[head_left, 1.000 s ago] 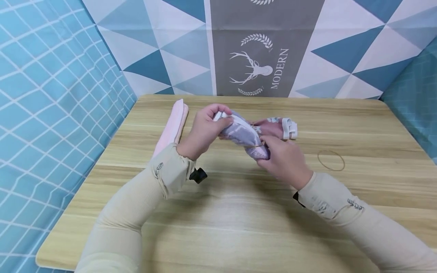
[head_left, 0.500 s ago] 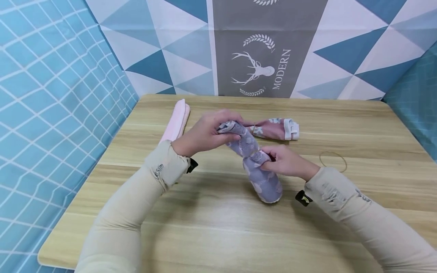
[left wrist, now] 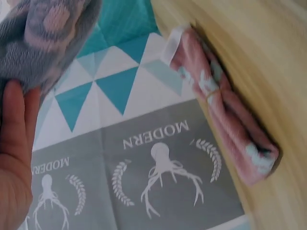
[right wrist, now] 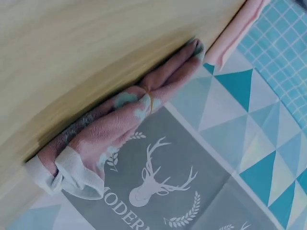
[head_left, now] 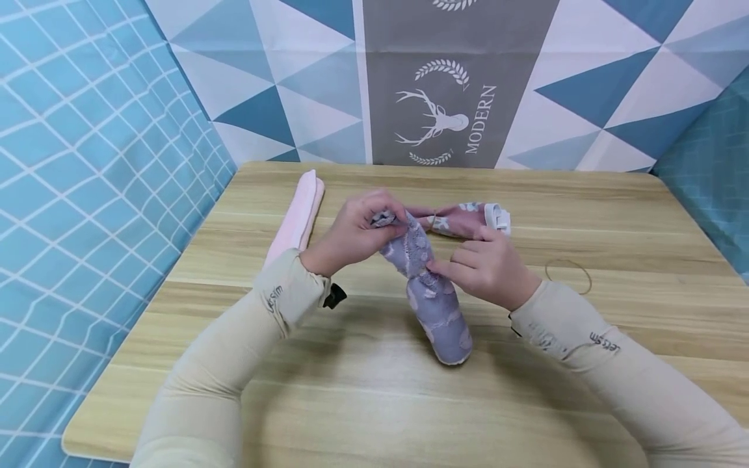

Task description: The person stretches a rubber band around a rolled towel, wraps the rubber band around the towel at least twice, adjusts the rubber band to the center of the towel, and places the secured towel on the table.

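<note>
A rolled grey-purple towel with pale patches is narrowed at its middle and hangs slanting over the table, lower end toward the front. My left hand grips its upper end; the left wrist view also has this hand against the fuzzy cloth. At the narrowed middle, one outstretched digit of my right hand touches the towel, its other fingers bent. Whether it pinches anything is hidden. Behind lies a rolled dusty-pink towel with white hems, cinched by a rubber band.
A folded light-pink towel lies at the back left of the wooden table. One loose rubber band rests to the right of my right hand. A patterned cloth covers the wall behind the table.
The grey-purple towel has swung from slanting rightward to hanging more steeply, its lower end nearer the front. My right hand has moved off its lower part and up to the narrowed middle.
</note>
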`<state>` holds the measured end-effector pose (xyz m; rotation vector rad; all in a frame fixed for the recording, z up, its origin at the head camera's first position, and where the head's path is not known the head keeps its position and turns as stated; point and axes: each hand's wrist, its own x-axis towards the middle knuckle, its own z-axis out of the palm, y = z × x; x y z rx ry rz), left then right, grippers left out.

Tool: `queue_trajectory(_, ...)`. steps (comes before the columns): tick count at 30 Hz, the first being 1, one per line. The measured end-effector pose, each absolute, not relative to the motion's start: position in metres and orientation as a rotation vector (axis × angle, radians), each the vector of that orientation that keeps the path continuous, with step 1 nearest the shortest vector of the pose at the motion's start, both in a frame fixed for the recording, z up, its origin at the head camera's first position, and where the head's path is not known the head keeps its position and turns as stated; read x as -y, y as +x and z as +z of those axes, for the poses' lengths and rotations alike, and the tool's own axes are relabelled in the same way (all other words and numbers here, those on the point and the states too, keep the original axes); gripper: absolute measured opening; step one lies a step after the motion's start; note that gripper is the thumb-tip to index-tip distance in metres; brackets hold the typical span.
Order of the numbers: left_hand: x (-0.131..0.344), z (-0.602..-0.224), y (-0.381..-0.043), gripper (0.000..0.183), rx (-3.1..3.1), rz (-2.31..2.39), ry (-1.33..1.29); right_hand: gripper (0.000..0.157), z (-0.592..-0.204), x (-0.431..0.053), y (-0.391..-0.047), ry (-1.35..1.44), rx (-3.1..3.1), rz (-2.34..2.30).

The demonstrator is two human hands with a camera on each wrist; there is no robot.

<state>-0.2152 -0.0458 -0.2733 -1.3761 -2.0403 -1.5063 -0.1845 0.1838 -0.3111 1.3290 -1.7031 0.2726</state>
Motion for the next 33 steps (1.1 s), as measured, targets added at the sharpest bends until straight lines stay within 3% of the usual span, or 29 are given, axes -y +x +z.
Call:
queue_trajectory(6,0.037,-0.282,-0.207,0.01,2.105,-1.841,-1.059,0.027,-0.309,-0.181,-0.181,1.383,1.741,0.228)
queue_trajectory(11,0.028,-0.288,-0.203,0.007,2.072,-2.126,-0.758,0.012,-0.303,-0.177,-0.179,1.429,1.775,0.097)
queue_trajectory(13,0.027,-0.289,-0.202,0.008,2.046,-2.186,-0.678,0.015,-0.301,-0.176,-0.179,1.444,1.782,0.031)
queue_trajectory(20,0.024,-0.289,-0.199,0.006,1.971,-2.269,-0.592,0.01,-0.298,-0.175,-0.184,1.46,1.832,0.161)
queue_trajectory(24,0.02,-0.288,-0.198,0.007,1.92,-2.305,-0.562,0.016,-0.301,-0.175,-0.185,1.444,1.818,0.234)
queue_trajectory(28,0.015,-0.285,-0.197,0.007,1.886,-2.33,-0.559,0.005,-0.301,-0.176,-0.185,1.421,1.868,0.325)
queue_trajectory(33,0.009,-0.279,-0.194,0.015,1.819,-2.336,-0.541,0.006,-0.301,-0.171,-0.186,1.391,1.919,0.417)
